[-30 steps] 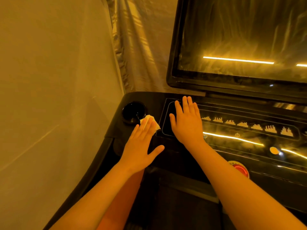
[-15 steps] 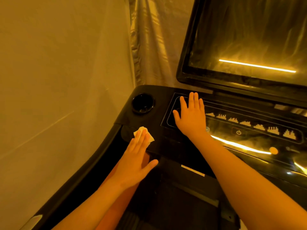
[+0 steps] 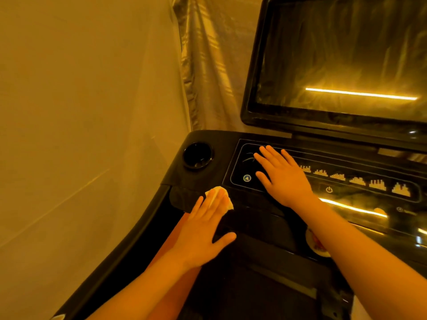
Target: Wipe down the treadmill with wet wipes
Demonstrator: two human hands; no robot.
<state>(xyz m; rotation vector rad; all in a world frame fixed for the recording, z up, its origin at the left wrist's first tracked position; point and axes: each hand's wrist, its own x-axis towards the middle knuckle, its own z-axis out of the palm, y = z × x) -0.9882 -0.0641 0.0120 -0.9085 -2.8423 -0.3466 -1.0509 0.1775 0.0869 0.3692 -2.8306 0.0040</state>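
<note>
Black and glossy, the treadmill console carries the pale wet wipe at its left front edge, near the cup holder. The left hand presses the wipe down with straight fingers (nothing clenched). The right hand lies spread and released on the control panel.

Nothing worn in view: left hand, right hand, forearms uncovered to frame edge at 7 and 4 o'clock, bare leg at 6.
</note>
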